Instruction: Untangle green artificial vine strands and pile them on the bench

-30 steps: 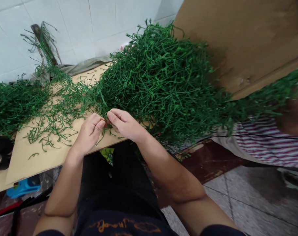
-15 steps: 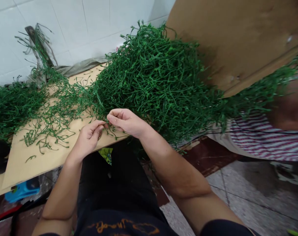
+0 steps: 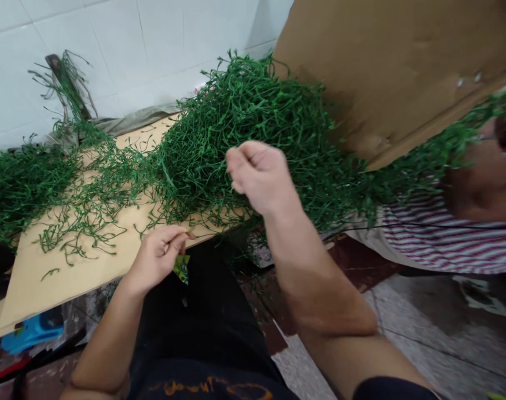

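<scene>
A large heap of thin green branching stems (image 3: 219,128) lies on the tan board in front of me. My left hand (image 3: 159,255) is at the board's front edge, thumb and fingers pinched together. A tiny tip shows at its fingertips, too small to name. My right hand (image 3: 261,175) is raised in front of the heap's right part, its fingers curled closed. Whatever it may hold is hidden. Between the hands there is a wide gap. Loose stems (image 3: 82,233) are scattered on the board to the left of my left hand.
A tan board (image 3: 31,283) carries the stems. Another pile of stems (image 3: 23,183) lies at the far left. A large cardboard sheet (image 3: 386,66) leans at the right. Beyond it sits a person in a striped garment (image 3: 436,233). A blue plastic item (image 3: 36,330) is below the board.
My hands were together at the board's edge and have parted. The right hand has moved up and to the right; the left hand has dropped slightly, still pinched.
</scene>
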Motion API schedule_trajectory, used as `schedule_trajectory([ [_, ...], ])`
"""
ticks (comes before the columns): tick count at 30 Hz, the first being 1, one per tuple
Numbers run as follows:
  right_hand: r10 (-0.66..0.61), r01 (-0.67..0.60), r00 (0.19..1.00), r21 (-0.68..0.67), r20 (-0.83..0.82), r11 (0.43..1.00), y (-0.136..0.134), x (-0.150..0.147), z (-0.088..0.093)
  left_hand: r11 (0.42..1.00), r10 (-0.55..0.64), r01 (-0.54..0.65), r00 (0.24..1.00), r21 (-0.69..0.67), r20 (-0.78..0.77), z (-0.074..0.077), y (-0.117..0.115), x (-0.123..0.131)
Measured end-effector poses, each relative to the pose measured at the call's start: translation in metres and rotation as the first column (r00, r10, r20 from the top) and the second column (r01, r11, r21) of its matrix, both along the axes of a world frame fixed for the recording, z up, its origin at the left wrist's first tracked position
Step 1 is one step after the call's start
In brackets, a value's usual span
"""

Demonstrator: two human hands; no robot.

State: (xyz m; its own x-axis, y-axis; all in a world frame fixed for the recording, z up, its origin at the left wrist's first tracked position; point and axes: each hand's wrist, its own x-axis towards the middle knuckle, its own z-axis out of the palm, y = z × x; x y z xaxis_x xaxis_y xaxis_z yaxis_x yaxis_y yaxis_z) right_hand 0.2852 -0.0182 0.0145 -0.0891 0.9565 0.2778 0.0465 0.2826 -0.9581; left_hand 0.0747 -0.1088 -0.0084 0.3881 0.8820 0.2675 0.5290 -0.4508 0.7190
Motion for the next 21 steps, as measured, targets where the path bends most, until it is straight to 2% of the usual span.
schedule_trajectory([
  [2, 0.060, -0.063, 0.994, -0.030, -0.089, 0.998, -0.014, -0.016, 0.003, 0.993, -0.109, 0.113, 0.987, 0.028, -0.119, 0.003, 0.007, 0.004],
  [4, 0.136, -0.157, 0.974, -0.104, -0.179, 0.982, -0.023, -0.029, 0.004, 0.987, -0.131, 0.147, 0.968, 0.062, -0.213, 0.005, 0.012, 0.007],
  [5, 0.170, -0.206, 0.960, -0.147, -0.224, 0.968, -0.026, -0.032, 0.004, 0.990, -0.090, 0.112, 0.972, 0.089, -0.215, 0.006, 0.015, 0.006],
  [7, 0.228, -0.297, 0.929, -0.215, -0.292, 0.931, -0.028, -0.034, 0.002, 0.982, 0.072, -0.048, 0.989, 0.181, -0.127, 0.006, 0.019, 0.004],
  [9, 0.291, -0.378, 0.901, -0.256, -0.321, 0.890, -0.030, -0.033, 0.001, 0.932, 0.230, -0.219, 0.973, 0.290, -0.005, 0.006, 0.024, 0.002],
  [11, 0.352, -0.445, 0.876, -0.271, -0.329, 0.853, -0.031, -0.035, -0.001, 0.881, 0.303, -0.291, 0.953, 0.373, 0.029, 0.007, 0.029, 0.003],
  [14, 0.396, -0.482, 0.858, -0.245, -0.327, 0.841, -0.032, -0.042, -0.004, 0.882, 0.247, -0.207, 0.968, 0.424, -0.041, 0.007, 0.039, 0.010],
  [18, 0.407, -0.480, 0.865, -0.248, -0.295, 0.841, -0.030, -0.046, -0.009, 0.932, 0.130, -0.092, 0.988, 0.351, -0.087, 0.006, 0.048, 0.016],
  [19, 0.410, -0.472, 0.873, -0.244, -0.265, 0.847, -0.030, -0.046, -0.011, 0.943, 0.110, -0.074, 0.989, 0.323, -0.096, 0.005, 0.049, 0.015],
  [21, 0.383, -0.408, 0.911, -0.193, -0.152, 0.892, -0.028, -0.045, -0.013, 0.955, 0.097, -0.062, 0.990, 0.291, -0.106, 0.004, 0.050, 0.014],
])
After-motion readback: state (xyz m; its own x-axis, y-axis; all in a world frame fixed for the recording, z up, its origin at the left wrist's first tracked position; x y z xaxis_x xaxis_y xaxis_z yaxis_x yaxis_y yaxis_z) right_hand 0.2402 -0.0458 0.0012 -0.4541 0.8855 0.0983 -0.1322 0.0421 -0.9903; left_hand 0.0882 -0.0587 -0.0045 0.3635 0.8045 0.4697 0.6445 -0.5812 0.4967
